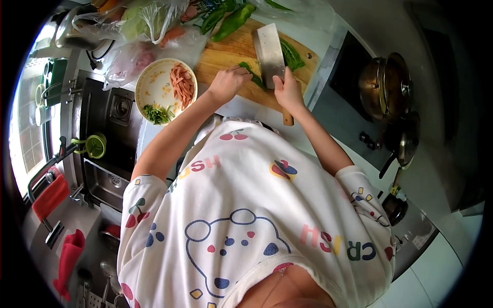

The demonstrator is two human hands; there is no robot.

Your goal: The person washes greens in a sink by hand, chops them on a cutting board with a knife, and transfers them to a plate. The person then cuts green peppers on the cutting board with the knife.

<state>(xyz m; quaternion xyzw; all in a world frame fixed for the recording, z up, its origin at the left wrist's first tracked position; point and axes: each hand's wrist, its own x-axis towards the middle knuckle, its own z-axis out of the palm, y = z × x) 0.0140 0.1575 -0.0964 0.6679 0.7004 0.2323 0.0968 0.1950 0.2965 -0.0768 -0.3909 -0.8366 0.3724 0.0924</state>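
Observation:
My right hand (288, 93) grips a cleaver (269, 51), its wide blade upright over the wooden cutting board (218, 57) and its wooden handle showing below the palm. With its fingers closed, my left hand (229, 84) holds a piece of green pepper (251, 75) on the board, just left of the blade. Sliced green pepper (291, 54) lies on the far side of the cleaver. Whole green peppers (233, 21) rest at the board's back edge. Beside my left forearm stands a plate (147, 91) with strips of ham (182, 84) and chopped green onion (157, 113).
Plastic bags (138, 25) of produce crowd the back left of the counter. A dark sink (110, 138) with a green cup (95, 146) lies to the left. On the right, a lidded pot (382, 87) and a pan (408, 143) stand on the dark stove (354, 110).

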